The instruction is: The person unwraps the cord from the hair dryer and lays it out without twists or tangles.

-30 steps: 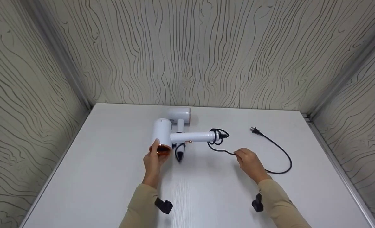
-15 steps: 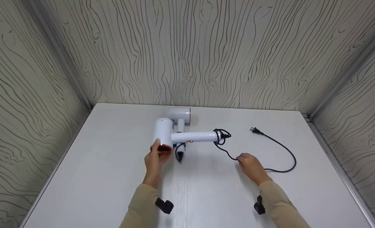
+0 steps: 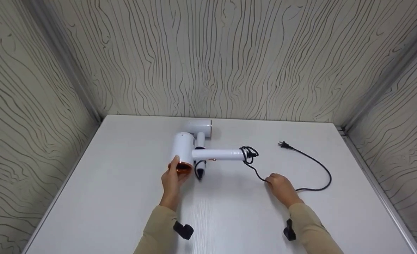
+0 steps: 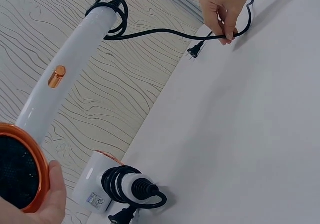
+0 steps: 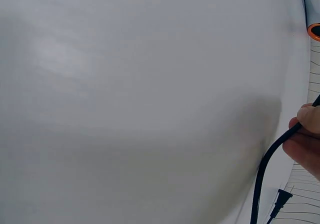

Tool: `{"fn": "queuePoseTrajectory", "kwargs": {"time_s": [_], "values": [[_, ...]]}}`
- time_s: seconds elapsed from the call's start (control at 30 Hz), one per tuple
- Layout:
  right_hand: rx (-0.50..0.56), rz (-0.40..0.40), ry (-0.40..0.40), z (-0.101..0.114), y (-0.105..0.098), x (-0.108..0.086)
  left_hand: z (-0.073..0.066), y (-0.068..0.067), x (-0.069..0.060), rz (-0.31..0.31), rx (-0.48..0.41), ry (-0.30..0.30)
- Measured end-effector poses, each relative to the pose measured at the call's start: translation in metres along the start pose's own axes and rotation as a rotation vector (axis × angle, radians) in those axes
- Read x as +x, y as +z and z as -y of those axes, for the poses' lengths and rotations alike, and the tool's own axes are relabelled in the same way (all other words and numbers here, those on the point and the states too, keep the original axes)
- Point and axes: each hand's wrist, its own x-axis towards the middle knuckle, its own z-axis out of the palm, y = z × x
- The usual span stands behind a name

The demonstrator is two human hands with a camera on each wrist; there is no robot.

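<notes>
My left hand (image 3: 171, 180) grips the copper-rimmed end of a white hair dryer (image 3: 217, 154), whose handle points right above the table. A few turns of black power cord (image 4: 165, 31) wrap the handle's end. Between thumb and fingers, my right hand (image 3: 280, 188) pinches that cord a short way from the handle. From there the cord curves over the table to its two-pin plug (image 3: 284, 145). In the right wrist view the fingertips (image 5: 305, 116) close on the cord, with the plug below them.
Behind the held dryer, a second white hair dryer (image 3: 199, 127) lies on the white table (image 3: 130, 211), partly hidden. Its cord is coiled round its handle (image 4: 120, 184). Patterned panels (image 3: 208, 60) rise behind the table and at both sides.
My right hand has drawn the cord slightly right and towards me. Near the handle the cord hangs lower, and its loop by the plug has shifted right. The held dryer has moved slightly right.
</notes>
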Motion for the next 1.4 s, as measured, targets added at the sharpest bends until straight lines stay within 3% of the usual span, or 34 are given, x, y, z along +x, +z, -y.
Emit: {"fn": "queuePoseTrajectory", "kwargs": {"time_s": [0.23,0.47,0.7,1.03,1.23,1.4], "values": [[0.010,0.025,0.031,0.002,-0.002,-0.001,0.000,0.002,0.000,-0.012,-0.011,0.028],[0.045,0.064,0.091,0.002,-0.004,-0.002,0.000,0.002,-0.001,0.010,0.062,0.016],[0.080,0.092,0.142,0.004,-0.006,-0.002,0.000,0.004,-0.002,-0.003,0.076,0.011],[0.073,0.033,0.118,0.009,-0.008,0.001,0.001,0.004,0.000,0.009,0.063,0.010],[0.106,0.055,0.135,0.017,-0.013,0.008,0.002,0.004,0.000,-0.006,0.017,0.031],[0.156,0.048,0.141,0.025,-0.017,0.013,0.002,0.004,0.001,0.001,0.047,0.020]]}}
